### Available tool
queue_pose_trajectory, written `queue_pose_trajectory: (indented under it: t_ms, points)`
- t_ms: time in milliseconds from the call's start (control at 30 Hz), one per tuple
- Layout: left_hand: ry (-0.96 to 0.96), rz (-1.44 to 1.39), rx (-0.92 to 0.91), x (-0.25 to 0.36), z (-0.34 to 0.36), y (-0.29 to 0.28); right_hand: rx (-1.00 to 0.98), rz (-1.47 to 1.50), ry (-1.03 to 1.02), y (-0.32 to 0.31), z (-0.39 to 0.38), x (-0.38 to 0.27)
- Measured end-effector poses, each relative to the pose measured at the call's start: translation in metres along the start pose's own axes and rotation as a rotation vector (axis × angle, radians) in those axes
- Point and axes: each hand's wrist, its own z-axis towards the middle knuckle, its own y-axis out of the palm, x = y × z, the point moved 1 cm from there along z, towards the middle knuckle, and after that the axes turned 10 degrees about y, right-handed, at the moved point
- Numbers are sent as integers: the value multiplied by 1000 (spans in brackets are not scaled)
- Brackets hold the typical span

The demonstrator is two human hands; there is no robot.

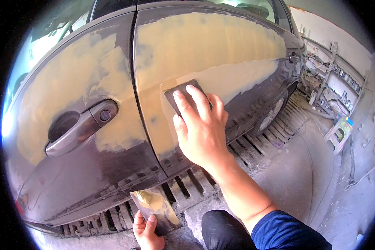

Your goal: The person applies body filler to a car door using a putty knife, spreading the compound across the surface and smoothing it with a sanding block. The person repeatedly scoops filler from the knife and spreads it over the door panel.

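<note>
**A:** Item one, please. What am I looking at through the head camera?

**B:** I am cataloguing the right hand (202, 129), lying flat, fingers close together and pressing a dark rectangular flexible spreader (184, 95) against the dark grey car door panel (221, 54), which is carrying a wide yellowish-beige filler coat. The spreader is sitting at about the centre of the view, just at one o'clock from the door gap.

**A:** Item two?

**B:** The left hand (148, 231), at six o'clock, is pinching a flat metal mixing board (156, 207) between thumb and fingers. The board is holding a smear of yellowish putty; I am seeing no tub or can.

**A:** Other entries?

**B:** A grey pull-type door handle (80, 127) at nine o'clock on the neighbouring panel; a slatted floor grating (254, 139) running under the car; metal wall shelving (341, 79) at two o'clock, its contents too small to tell; a small pale step stool (339, 131) at three o'clock.

**A:** Risks, as you are judging them?

**B:** Uneven finger pressure could be leaving ridges in the coat. The spreader's edge, drifting toward the gap, could be pushing filler into the seam. The board is tilting, so putty could be sliding off onto the grating.
</note>
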Motion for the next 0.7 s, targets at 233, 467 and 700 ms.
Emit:
queue_pose_trajectory:
  t_ms: [233,467,700]
  points:
    - [-3,14,-2,-3,-1,2,48,0,-29,13,0,-7]
    - [3,2,6,0,-1,1,83,51,-27,-3,1,-1]
    - [-2,-13,5,-3,3,5,32,1,-37,15,-4,2]
